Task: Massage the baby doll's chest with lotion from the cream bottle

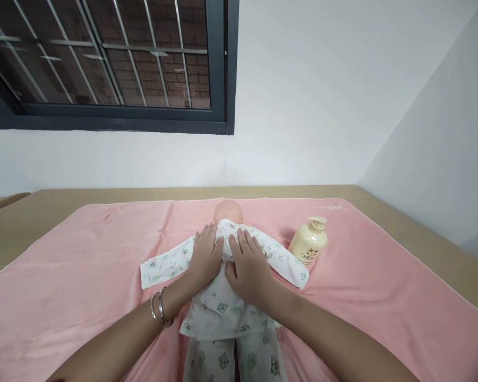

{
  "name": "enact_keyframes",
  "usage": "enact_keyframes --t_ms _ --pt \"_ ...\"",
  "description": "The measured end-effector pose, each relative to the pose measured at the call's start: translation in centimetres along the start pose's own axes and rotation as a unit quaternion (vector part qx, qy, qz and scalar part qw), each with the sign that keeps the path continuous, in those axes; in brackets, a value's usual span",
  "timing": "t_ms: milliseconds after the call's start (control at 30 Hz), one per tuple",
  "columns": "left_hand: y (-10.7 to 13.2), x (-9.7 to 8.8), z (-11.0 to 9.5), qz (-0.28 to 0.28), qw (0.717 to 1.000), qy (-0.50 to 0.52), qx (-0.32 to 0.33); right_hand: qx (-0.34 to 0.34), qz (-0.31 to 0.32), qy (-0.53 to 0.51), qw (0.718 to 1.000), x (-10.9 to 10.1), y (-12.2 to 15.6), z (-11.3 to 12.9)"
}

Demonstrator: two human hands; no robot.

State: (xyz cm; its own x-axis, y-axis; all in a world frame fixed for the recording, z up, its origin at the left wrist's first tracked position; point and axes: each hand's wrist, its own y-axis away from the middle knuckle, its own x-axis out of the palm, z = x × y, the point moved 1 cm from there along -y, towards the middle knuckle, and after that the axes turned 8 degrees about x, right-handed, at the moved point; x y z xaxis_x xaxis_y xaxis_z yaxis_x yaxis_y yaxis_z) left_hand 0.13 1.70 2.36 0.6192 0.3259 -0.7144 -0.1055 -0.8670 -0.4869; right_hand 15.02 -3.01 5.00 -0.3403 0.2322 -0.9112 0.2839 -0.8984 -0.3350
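Observation:
A baby doll (228, 211) lies with its bald head toward the wall, no facial features showing. It wears a white long-sleeved top (223, 314) and matching trousers (258, 354), both printed with small green figures. Its sleeves spread out to both sides. My left hand (206, 254) rests flat on the left side of the doll's upper back, fingers pointing toward the head. On the right side my right hand (250, 269) lies flat too, its fingers stretched out. Neither hand grips anything. The hands hide part of the top beneath them.
A cream pump bottle (309, 242) stands tilted beside the doll's right-hand sleeve. Under everything is a pink blanket (366, 297) with some creases, spread on a wooden table (430, 231). Behind are a white wall (302, 106) and a dark-framed barred window (143, 121).

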Motion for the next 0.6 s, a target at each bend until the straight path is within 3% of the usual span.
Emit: enact_keyframes --t_ms 367,500,600 --pt "0.6 0.1 -0.2 -0.012 1.0 0.006 0.009 0.054 0.046 -0.034 0.997 -0.2 -3.6 -3.3" --pt "1.9 -0.3 -2.1 -0.002 0.994 -0.067 0.092 0.122 0.048 0.021 0.991 -0.7 -5.6 -5.0" --pt "2.5 -0.9 -3.6 0.021 0.981 -0.094 0.168 0.139 0.049 0.056 0.988 -0.8 -5.4 -4.1"
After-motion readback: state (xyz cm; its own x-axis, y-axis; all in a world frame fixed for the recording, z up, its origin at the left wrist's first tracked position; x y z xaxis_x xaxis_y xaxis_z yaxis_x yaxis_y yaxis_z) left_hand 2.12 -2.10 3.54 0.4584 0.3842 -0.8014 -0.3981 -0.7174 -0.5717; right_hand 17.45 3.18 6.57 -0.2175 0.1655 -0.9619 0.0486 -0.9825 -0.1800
